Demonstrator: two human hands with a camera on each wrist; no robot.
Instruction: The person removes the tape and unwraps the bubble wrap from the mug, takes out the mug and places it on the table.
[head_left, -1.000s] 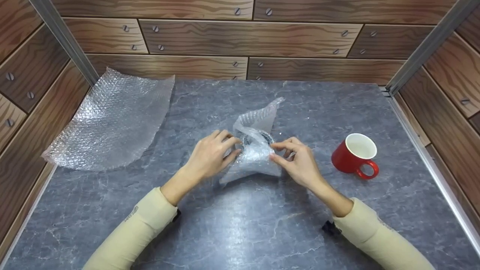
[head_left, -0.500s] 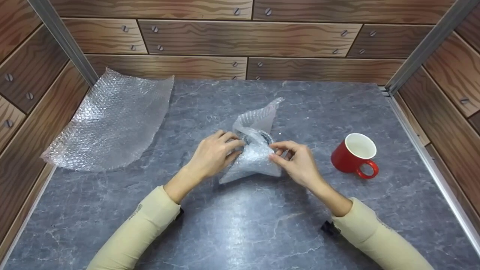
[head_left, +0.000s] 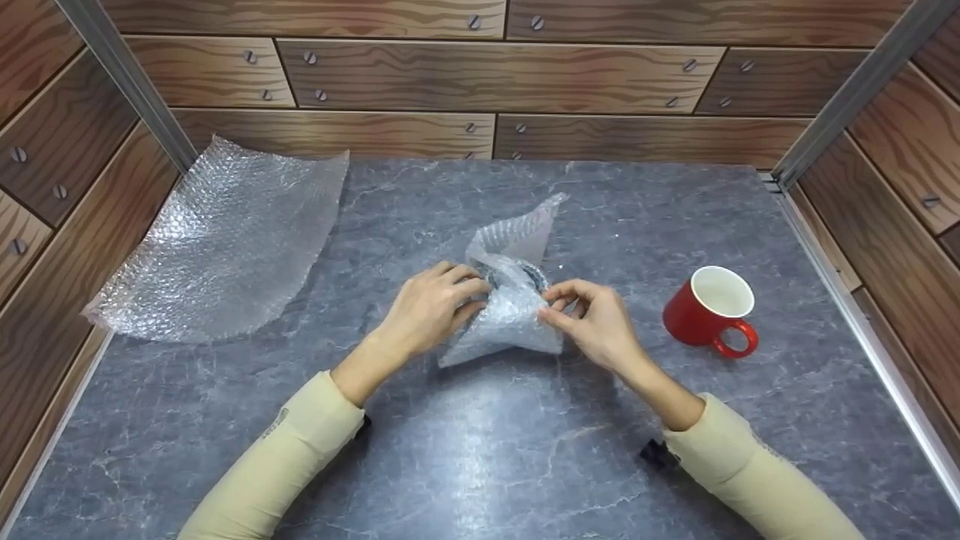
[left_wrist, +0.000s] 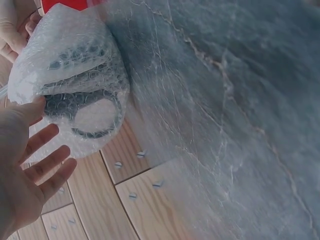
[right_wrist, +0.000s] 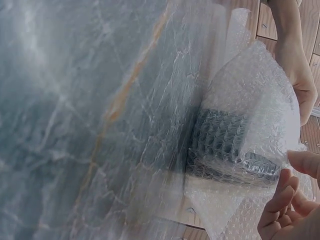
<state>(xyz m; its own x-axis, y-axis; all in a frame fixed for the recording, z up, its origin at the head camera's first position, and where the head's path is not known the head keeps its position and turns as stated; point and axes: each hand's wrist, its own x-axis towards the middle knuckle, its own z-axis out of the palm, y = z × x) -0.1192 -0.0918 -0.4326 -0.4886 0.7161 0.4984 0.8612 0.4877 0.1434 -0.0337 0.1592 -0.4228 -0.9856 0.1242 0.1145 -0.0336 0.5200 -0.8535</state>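
In the middle of the table a dark mug with a ring handle (left_wrist: 111, 131) shows through the bubble wrap (head_left: 514, 311) folded round it. My left hand (head_left: 435, 304) is at the bundle's left side. In the left wrist view one digit touches the edge of a fold, and the other visible fingers (left_wrist: 52, 162) are spread and hang free. From the right side, my right hand (head_left: 596, 319) pinches the wrap with thumb and forefinger, its remaining fingers curled in the right wrist view. A loose end of wrap sticks up behind the mug.
A red mug (head_left: 694, 315) with a white inside stands to the right, its handle toward the near right. At the far left lies a flat sheet of bubble wrap (head_left: 232, 240). Wood-patterned walls (head_left: 495, 75) and metal rails (head_left: 847, 97) bound the grey table (head_left: 525, 457).
My left hand has shifted slightly right, closer in against the wrapped mug. My right hand, the bundle and the red mug stay nearly where they were.
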